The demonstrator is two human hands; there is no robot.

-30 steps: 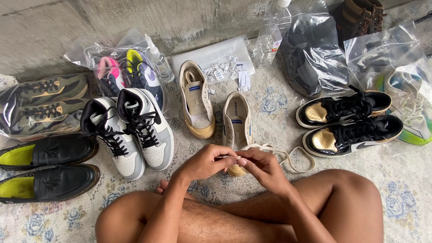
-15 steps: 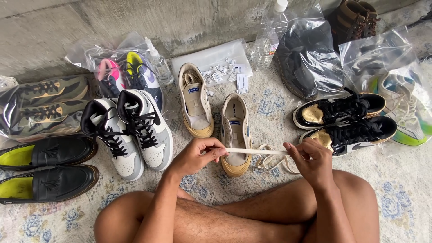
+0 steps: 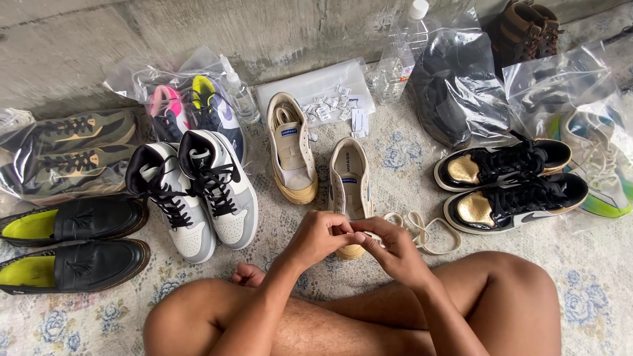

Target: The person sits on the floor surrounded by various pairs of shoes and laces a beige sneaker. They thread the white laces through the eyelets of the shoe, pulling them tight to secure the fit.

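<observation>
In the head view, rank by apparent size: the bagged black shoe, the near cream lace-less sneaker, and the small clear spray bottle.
1. Black shoe in clear plastic bag, largest.
2. Cream lace-less sneaker, partly hidden behind the left hand and right hand, so it is probably longer than it appears.
3. Small clear spray bottle, smallest.

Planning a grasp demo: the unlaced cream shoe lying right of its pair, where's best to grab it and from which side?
Judging by its pose, grip the cream shoe at the open heel collar, coming from above at the far end. It lies upright with its toe hidden under the left hand and right hand, which pinch the lace.
</observation>
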